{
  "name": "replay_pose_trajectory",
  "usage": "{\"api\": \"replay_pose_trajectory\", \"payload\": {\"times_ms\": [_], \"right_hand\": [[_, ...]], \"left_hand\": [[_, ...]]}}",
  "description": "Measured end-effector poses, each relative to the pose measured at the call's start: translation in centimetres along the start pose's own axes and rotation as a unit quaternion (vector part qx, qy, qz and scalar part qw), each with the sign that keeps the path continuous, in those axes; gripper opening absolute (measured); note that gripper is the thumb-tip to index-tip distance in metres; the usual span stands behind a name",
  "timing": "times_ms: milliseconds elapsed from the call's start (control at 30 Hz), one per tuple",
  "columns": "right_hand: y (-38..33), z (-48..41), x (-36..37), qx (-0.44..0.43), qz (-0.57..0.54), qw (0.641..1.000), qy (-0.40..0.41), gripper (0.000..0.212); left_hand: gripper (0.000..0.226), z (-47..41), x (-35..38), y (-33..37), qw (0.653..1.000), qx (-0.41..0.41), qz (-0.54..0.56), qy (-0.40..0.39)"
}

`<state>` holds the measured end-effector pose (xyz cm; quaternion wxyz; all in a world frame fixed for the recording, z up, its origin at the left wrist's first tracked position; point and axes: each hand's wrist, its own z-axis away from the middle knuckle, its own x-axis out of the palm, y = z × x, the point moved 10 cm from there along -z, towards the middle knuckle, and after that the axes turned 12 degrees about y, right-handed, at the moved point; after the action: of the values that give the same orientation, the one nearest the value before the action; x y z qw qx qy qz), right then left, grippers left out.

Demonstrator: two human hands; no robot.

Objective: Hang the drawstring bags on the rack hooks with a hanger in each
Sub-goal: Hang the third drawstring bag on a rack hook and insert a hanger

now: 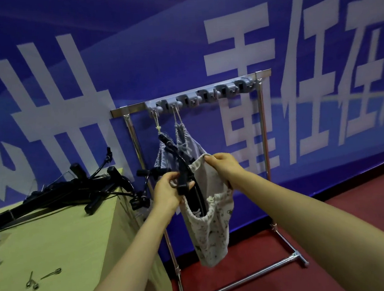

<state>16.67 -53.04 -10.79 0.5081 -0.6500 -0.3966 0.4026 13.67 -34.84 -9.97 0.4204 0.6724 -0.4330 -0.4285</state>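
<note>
L hand (pixel 167 190) fingers gripping black hanger (pixel 185 180) going into patterned bag (pixel 211 227), R hand (pixel 223 165) pinching bag rim, in front of rack (pixel 262 120). Wooden tabletop (pixel 62 240) sitting left w/ spare hangers (pixel 74 192); red floor (pixel 333 237), blue wall banner (pixel 154 44) behind.

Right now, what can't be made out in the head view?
- Lower part of the black hanger: hidden inside the patterned bag held by the left hand and right hand.
- Hanging bags: partly behind the hanger, count unclear.
- Rack hooks: blurred.
- Hanger pile on the table: tangled, uncountable.
</note>
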Motion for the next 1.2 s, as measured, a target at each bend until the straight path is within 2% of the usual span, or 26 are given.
{"api": "replay_pose_trajectory", "payload": {"times_ms": [133, 233, 333, 533, 600, 667, 767, 833, 900, 967, 1000, 1067, 1133, 1200], "right_hand": [[-0.1, 0.5, 0.9, 0.042, -0.081, 0.994, -0.059, 0.037], [-0.7, 0.8, 1.8, 0.024, -0.076, 0.993, -0.087, 0.031], [-0.4, 0.3, 1.2, 0.021, -0.072, 0.994, -0.074, 0.030], [1.3, -0.5, 0.4, 0.080, -0.146, 0.985, -0.040, 0.024], [1.4, -0.2, 1.1, 0.091, -0.165, 0.981, -0.050, 0.020], [1.2, 0.2, 1.9, 0.094, -0.184, 0.976, -0.065, 0.018], [0.5, 0.9, 3.0, 0.089, -0.209, 0.968, -0.103, 0.019], [0.0, 1.2, 3.4, 0.080, -0.208, 0.967, -0.123, 0.017], [-0.2, 1.3, 3.5, 0.063, -0.145, 0.978, -0.137, 0.011], [0.2, 1.7, 3.6, 0.051, -0.037, 0.987, -0.151, 0.000], [0.5, 1.8, 3.6, 0.047, 0.010, 0.987, -0.156, 0.006], [1.2, 2.0, 3.6, 0.049, 0.062, 0.984, -0.158, 0.018], [1.5, 2.4, 3.8, 0.056, 0.078, 0.982, -0.160, 0.028], [1.5, 2.8, 4.0, 0.061, 0.078, 0.981, -0.170, 0.030]], "left_hand": [[0.059, 0.0, 1.7, 0.5, 0.999, 0.036, -0.020, 0.009], [0.078, 0.0, 3.1, 0.2, 0.997, 0.037, -0.070, -0.005], [0.073, 0.0, 2.8, -0.4, 0.997, 0.025, -0.070, 0.031], [0.055, 0.0, 2.3, -0.7, 0.995, 0.030, -0.070, 0.071], [0.052, 0.1, 2.1, -0.4, 0.991, 0.050, -0.094, 0.078], [0.059, 0.0, 2.3, -0.4, 0.989, 0.069, -0.119, 0.058], [0.067, -0.3, 2.2, -0.9, 0.987, 0.049, -0.149, 0.027], [0.064, -0.9, 1.8, -0.8, 0.985, 0.039, -0.163, 0.029], [0.051, -1.3, 1.3, -0.7, 0.991, 0.001, -0.125, 0.042], [0.042, -1.4, 1.3, -2.0, 0.993, -0.107, -0.005, 0.057], [0.040, -1.2, 1.3, -3.0, 0.982, -0.167, 0.051, 0.072], [0.039, -0.8, 1.0, -4.7, 0.961, -0.242, 0.087, 0.104], [0.041, -0.3, 1.5, -5.4, 0.952, -0.272, 0.099, 0.100], [0.041, -0.1, 2.1, -5.4, 0.954, -0.263, 0.100, 0.102]]}}
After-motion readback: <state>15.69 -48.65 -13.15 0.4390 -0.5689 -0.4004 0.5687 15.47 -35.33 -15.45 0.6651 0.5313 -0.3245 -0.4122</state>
